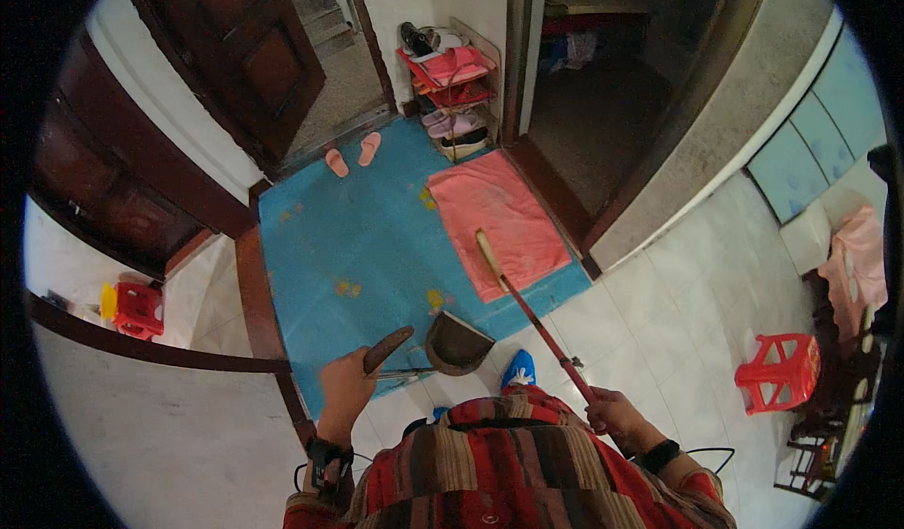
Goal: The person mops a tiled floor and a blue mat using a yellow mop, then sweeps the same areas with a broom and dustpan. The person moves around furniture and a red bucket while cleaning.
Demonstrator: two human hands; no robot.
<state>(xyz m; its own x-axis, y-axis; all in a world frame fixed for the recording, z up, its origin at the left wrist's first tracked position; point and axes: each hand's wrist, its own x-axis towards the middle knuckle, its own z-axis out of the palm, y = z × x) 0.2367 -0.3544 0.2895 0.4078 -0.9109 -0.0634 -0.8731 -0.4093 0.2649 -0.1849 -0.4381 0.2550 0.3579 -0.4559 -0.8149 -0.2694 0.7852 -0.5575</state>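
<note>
My left hand (pixel 347 392) is closed around the handle of a long-handled dustpan (pixel 459 345). A brown grip (pixel 388 348) sticks out past my fingers, and thin metal rods run from the hand toward the pan. The pan is dark with a pale front edge, at the border of the blue mat and the tiles. In my right hand (pixel 617 414) is a red stick (pixel 546 336), wrapped by the fingers. It slants away to the upper left and ends in a narrow pale head (pixel 489 252) over the pink cloth (pixel 504 213). Whether that head touches the cloth I cannot tell.
A blue mat (pixel 330 237) covers the entrance, with pink slippers (pixel 370 148) by the open brown door (pixel 250 48). Behind the cloth stands a shoe rack (pixel 457 96), beside a dark doorway (pixel 603 105). A red stool (pixel 780 374) is at right, another (pixel 139 309) at left.
</note>
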